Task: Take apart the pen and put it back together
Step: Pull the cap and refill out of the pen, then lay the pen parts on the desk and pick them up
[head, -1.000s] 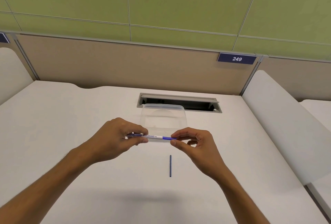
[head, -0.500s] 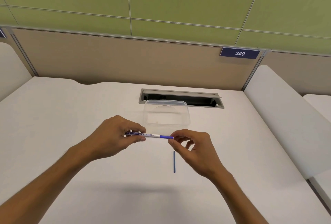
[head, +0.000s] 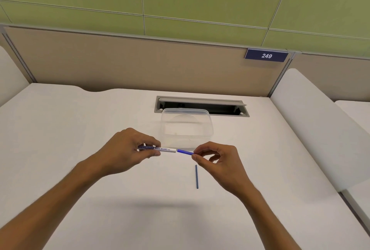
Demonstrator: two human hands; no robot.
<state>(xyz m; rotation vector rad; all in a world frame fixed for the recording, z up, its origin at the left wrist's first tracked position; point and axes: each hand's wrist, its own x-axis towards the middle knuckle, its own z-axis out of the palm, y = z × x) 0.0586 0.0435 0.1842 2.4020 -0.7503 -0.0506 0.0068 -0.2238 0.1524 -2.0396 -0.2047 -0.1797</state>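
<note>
Pen barrel (head: 160, 149): held level above the table (head: 80, 129), clamped in the left hand (head: 128, 149).
Blue insert (head: 185, 152): partly out of the barrel, pinched by the right hand (head: 216, 159).
Loose blue rod (head: 197, 176): lying on the table below.
Risk: a skewed pull may bend the insert; a nudge may roll the rod away.

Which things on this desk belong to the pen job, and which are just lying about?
Belong to the job:
pen barrel, in the left hand
blue insert, pinched by the right hand
thin blue rod on the desk

Lying about:
clear plastic container
cable slot
number plate 249
</note>
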